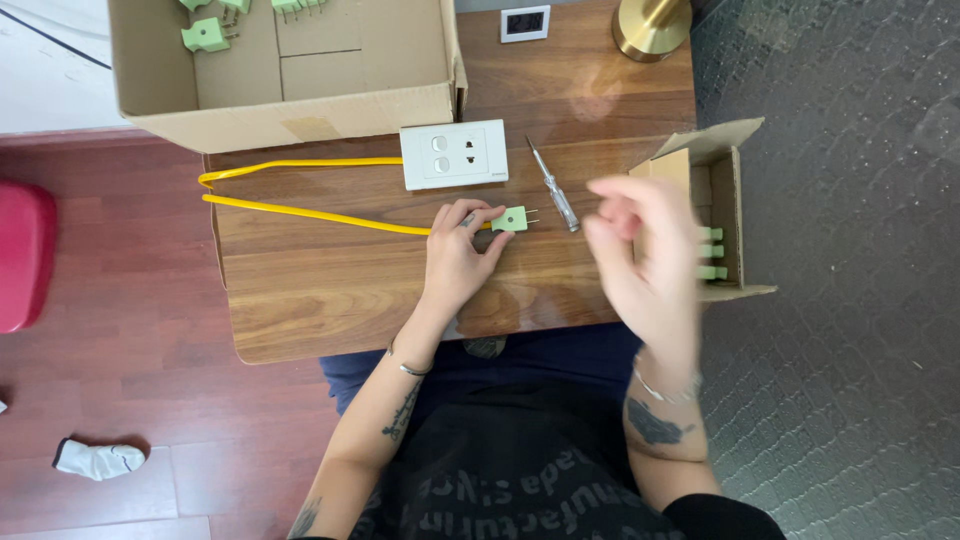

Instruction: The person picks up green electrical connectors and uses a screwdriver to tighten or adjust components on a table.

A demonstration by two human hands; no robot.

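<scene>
My left hand (pixel 458 258) rests on the wooden table (pixel 330 300) and pinches a light green plug (pixel 512 218) fitted to the end of a yellow cable (pixel 300 212); the plug's prongs point right. My right hand (pixel 640 250) is raised above the table's right edge, blurred, fingers spread and holding nothing. A screwdriver (pixel 553 186) with a clear handle lies between the two hands. A white wall socket plate (pixel 454 154) lies just above the plug.
A large open cardboard box (pixel 290 95) with several green plugs stands at the back left. A small open cardboard box (pixel 722 210) holding green plugs sits at the right edge. A brass lamp base (pixel 650 25) and a small white socket (pixel 525 23) stand behind.
</scene>
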